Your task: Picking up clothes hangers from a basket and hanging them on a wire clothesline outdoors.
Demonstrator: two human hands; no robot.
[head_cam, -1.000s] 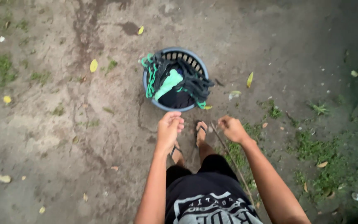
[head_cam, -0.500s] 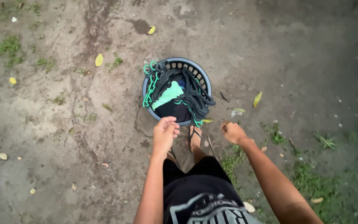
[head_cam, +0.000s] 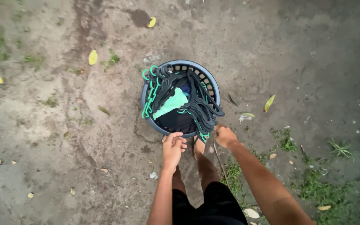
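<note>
Left hand [head_cam: 173, 146] hovered at the near rim of the round grey laundry basket [head_cam: 213, 84], fingers curled, grasp on the rim unclear. Right hand [head_cam: 225, 136] was clenched around a thin stick [head_cam: 220, 161], just beside the basket. Basket stood on bare dirt ground [head_cam: 63, 137], heaped with black and green hangers [head_cam: 196, 104] over dark clothes [head_cam: 176, 121].

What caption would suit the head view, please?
Both hands, left hand and right hand, reach a hanger-filled laundry basket on bare ground.
</note>
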